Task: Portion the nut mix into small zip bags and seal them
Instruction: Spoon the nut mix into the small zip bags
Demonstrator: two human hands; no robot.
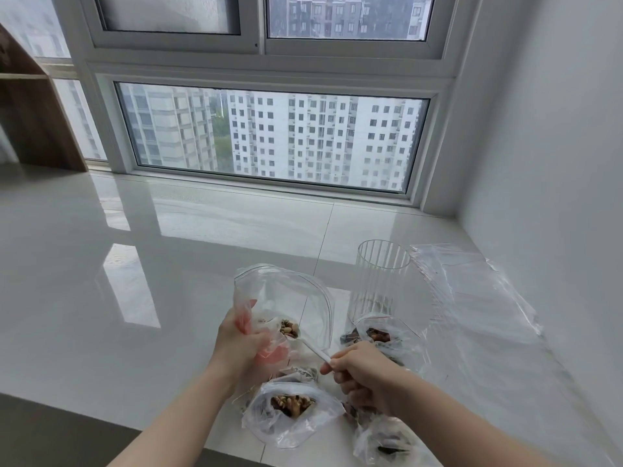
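Nut mix [289, 328] spooned: left hand [241, 345] grips bag [286, 298], right hand [362, 374] grips spoon [315, 350].

What the head view hides or cuts off

The left hand [241, 342] shows its fingers only as a pink blur through the film of the held zip bag [286, 298]; the spoon [315, 350] bowl is buried under nuts, and its handle end vanishes inside the right hand [365, 377], whose grip is seen from the back only. Both forearms run off the bottom edge. The bottom-right bag [384, 443] is cropped, its dark contents unreadable. The ribbed glass jar [379, 281] holds a faint dark residue too indistinct to name. How many empty bags [472, 291] are stacked cannot be told.
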